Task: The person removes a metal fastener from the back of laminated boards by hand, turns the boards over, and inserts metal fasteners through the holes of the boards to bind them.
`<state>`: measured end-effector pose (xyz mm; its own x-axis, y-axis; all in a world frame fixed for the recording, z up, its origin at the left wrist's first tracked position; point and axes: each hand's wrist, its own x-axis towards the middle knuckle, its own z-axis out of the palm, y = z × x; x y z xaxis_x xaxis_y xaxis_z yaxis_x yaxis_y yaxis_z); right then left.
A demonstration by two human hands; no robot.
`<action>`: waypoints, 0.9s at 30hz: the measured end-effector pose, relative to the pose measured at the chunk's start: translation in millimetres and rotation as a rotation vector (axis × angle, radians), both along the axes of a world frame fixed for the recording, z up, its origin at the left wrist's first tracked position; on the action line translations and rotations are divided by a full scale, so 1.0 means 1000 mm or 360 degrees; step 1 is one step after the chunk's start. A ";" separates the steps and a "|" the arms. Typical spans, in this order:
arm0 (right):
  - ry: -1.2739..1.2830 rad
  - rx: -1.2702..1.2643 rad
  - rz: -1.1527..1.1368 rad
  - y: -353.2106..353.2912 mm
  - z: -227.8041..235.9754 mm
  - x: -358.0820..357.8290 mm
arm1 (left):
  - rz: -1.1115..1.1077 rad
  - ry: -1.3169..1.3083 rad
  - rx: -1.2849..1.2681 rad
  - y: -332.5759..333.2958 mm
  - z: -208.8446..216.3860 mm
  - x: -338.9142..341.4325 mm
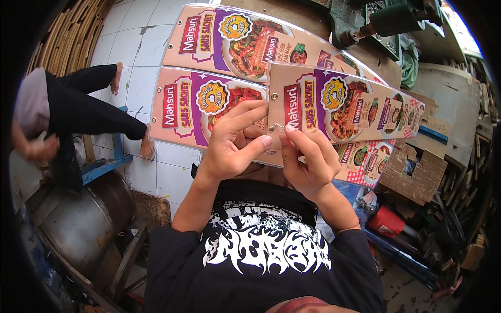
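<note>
Left hand [229, 143]: pinching end of laminated sauce-sachet display strip [334, 104] beside punched eyelet. Right hand [308, 159]: fingertips closed on small wire hook [280, 126] at eyelet; apparently not yet fully seated. Two more strips [209, 73] flat behind, unhooked. Room: tiled floor [133, 23] leftward; cardboard scraps [417, 169] crowding right.

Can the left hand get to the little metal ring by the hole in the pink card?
Probably yes. The left hand already touches the long pink laminated printed card, and the small metal wire ring sits just beside its fingertips, with only the right hand pinching there.
</note>
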<state>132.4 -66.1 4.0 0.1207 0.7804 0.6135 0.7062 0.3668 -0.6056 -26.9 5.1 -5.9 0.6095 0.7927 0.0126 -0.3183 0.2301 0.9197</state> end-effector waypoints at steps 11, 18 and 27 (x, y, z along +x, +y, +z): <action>-0.0060 0.0038 0.0030 0.000 -0.001 0.002 | 0.0004 -0.0018 -0.0005 0.000 0.000 0.001; -0.0339 0.0278 0.0058 0.003 -0.011 0.003 | -0.0002 -0.0002 -0.0074 0.000 0.005 0.001; 0.0078 0.0112 0.0000 0.003 -0.008 0.003 | -0.0009 0.0004 -0.0102 -0.001 0.006 0.001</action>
<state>135.2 -63.4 -3.9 0.1519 0.7355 0.6603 0.6763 0.4099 -0.6120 -25.5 4.5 -0.3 0.6140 0.7883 -0.0395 -0.3144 0.2902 0.9038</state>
